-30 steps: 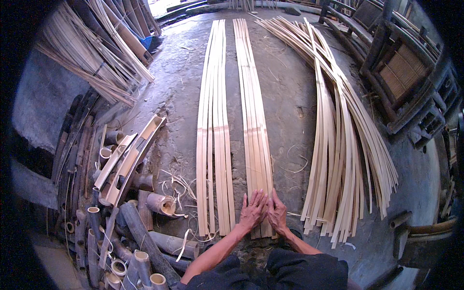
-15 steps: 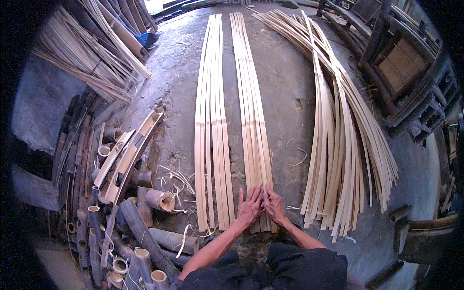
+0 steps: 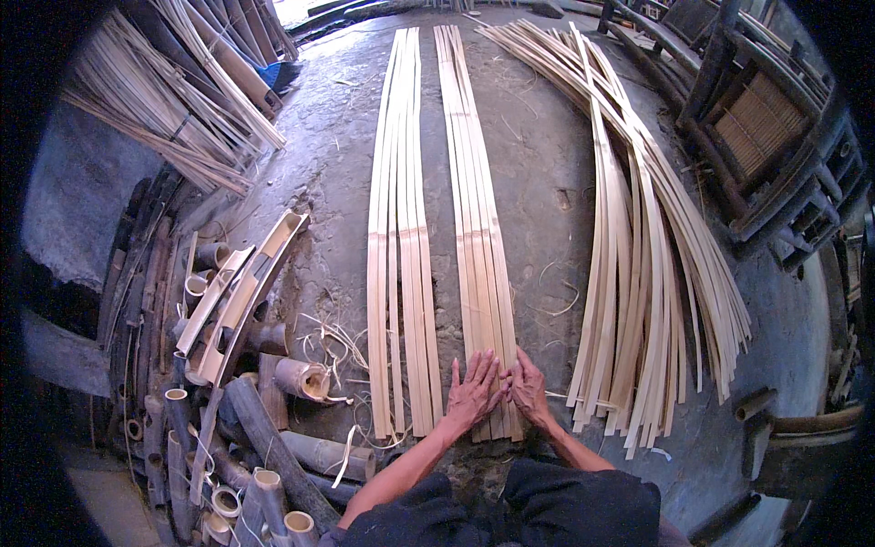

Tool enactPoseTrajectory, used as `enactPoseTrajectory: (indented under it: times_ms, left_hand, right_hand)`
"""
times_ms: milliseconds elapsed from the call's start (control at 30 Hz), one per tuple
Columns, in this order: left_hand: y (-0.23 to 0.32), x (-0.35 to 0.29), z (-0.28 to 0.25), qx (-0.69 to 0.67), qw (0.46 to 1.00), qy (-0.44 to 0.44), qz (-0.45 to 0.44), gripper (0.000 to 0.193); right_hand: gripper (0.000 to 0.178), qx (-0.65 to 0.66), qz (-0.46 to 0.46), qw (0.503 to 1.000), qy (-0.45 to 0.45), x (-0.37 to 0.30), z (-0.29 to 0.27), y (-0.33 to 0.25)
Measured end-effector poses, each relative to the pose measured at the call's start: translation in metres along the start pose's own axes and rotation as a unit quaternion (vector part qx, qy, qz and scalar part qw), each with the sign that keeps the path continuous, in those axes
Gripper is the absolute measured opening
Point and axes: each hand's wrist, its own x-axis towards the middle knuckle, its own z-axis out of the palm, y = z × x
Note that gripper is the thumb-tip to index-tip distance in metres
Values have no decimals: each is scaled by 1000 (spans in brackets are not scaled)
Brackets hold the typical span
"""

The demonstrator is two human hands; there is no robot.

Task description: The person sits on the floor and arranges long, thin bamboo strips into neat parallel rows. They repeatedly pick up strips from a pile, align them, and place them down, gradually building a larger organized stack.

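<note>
Long pale bamboo strips lie flat on the grey floor in two neat rows. My left hand and my right hand rest side by side, fingers spread, palms down on the near end of the right row of strips. Neither hand grips anything. The left row of strips lies just to the left of my left hand, untouched.
A big loose fan of bamboo strips lies to the right. Cut bamboo tubes and split halves pile up at the left, thin sticks at the far left. A dark slatted bamboo frame stands at the far right.
Both hands stay pressed on the near end of the right row. The view has shifted slightly; the strips look unchanged.
</note>
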Motion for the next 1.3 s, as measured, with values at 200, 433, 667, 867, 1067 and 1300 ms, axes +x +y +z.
enactPoseTrajectory:
  times_ms: [200, 433, 667, 867, 1067, 1300]
  left_hand:
    - [-1, -2, 2, 10, 1000, 4, 2, 69]
    - [-2, -2, 1, 8, 1000, -3, 4, 72]
    - [-3, -1, -1, 25, 999, -22, 13, 74]
    - [-8, -3, 10, 32, 999, 21, 28, 75]
    - [-8, -2, 4, -10, 1000, -20, 19, 63]
    - [-22, -2, 4, -140, 984, 98, -50, 55]
  right_hand:
    - [44, -55, -26, 998, 12, -1, 2, 1]
    - [44, -166, -113, 977, 71, -6, 7, 1]
    - [43, -150, -106, 979, 90, -20, 17, -22]
    - [43, -185, -83, 978, 56, -12, 18, -21]
    - [44, -152, -202, 966, 59, -19, 22, -27]
    - [44, -159, -77, 984, 11, -13, 44, -30]
